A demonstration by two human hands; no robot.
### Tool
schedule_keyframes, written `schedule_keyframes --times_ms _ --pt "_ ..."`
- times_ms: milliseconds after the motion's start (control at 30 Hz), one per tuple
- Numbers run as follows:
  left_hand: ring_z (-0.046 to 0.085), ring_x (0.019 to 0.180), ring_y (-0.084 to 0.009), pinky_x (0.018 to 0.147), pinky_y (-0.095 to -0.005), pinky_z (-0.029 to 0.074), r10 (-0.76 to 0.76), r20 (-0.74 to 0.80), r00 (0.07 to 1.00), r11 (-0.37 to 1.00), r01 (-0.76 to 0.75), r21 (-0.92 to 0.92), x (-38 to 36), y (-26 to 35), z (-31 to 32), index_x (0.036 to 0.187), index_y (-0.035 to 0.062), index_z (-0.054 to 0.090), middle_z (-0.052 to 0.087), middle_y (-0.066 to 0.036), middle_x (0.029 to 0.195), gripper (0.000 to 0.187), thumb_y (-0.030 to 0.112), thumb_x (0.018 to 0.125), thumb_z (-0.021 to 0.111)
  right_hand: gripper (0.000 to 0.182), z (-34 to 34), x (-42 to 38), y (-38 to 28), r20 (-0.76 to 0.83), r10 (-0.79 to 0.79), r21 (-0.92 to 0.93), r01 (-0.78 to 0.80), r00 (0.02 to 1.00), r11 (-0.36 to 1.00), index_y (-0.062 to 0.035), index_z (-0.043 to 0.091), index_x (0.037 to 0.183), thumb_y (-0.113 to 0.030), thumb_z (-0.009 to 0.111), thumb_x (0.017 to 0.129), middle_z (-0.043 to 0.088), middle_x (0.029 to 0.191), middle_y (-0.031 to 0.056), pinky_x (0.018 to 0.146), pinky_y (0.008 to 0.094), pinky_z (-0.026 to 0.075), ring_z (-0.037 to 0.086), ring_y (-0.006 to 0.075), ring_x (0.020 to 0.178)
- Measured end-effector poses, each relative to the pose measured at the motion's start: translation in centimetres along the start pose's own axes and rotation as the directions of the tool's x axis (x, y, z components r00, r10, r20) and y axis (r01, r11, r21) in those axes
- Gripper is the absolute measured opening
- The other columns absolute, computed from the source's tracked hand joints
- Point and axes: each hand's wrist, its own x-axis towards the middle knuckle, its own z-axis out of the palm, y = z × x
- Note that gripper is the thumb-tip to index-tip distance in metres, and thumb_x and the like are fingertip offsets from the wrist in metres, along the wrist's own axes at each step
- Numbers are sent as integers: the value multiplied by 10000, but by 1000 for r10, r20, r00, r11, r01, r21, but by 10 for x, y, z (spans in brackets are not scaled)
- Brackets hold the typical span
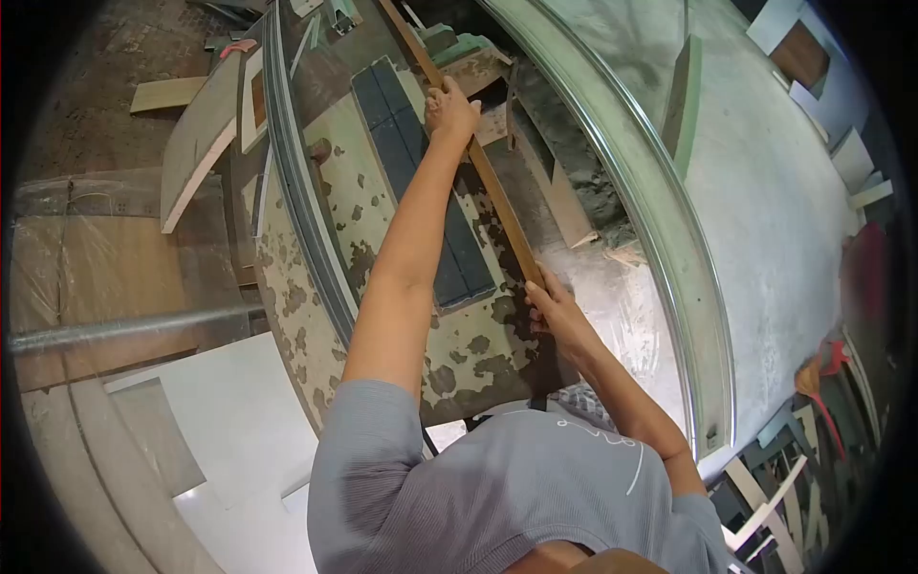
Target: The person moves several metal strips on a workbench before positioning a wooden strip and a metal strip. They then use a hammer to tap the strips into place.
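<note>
A long brown wooden strip [502, 206] runs slantwise from the top of the view down toward my body. My left hand [452, 112] is stretched far forward, its fingers closed around the strip's upper part. Nearer my body, my right hand [558, 312] grips the strip's lower end, with the thumb along it. Left of the strip lies a dark grey rectangular panel [459, 251], marked with thin lines. It rests on a worn, pale board [478, 356] with dark blotches. My left forearm hides part of the panel.
Metal rails [304, 182] curve along the left side, and a wide pale track [626, 124] curves along the right. Beyond it spreads a large grey surface [765, 277]. Offcuts [779, 478] pile up at lower right. A white panel [229, 402] sits at lower left.
</note>
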Motion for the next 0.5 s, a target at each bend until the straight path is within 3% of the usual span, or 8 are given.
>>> schedule_keyframes --times_ms 100,167,500 --pt "372 1244 -400 1032 -404 345 17 -25 1000 1000 -16 9 9 -3 3 1412 34 163 266 -283 1400 826 399 825 615 580 0 10 2 5 -18 17 18 1000 1000 -107 260 1408 -283 503 911 423 844 -8 600 219 389 396 73 675" --pt "379 1237 -399 1024 -404 353 22 -47 999 1000 -22 17 10 -3 7 1403 26 182 271 -292 1393 810 388 824 619 541 -2 14 5 20 -14 47 13 1000 999 -168 304 1406 -281 506 916 433 896 -2 639 229 416 414 68 706" --pt "364 1235 -420 1007 -443 361 24 -94 995 999 -26 -21 30 -7 11 1384 26 218 256 -289 1392 812 384 797 649 541 2 28 -8 20 -8 23 7 1000 1000 -166 296 1406 -280 502 919 429 887 -12 644 227 414 411 61 702"
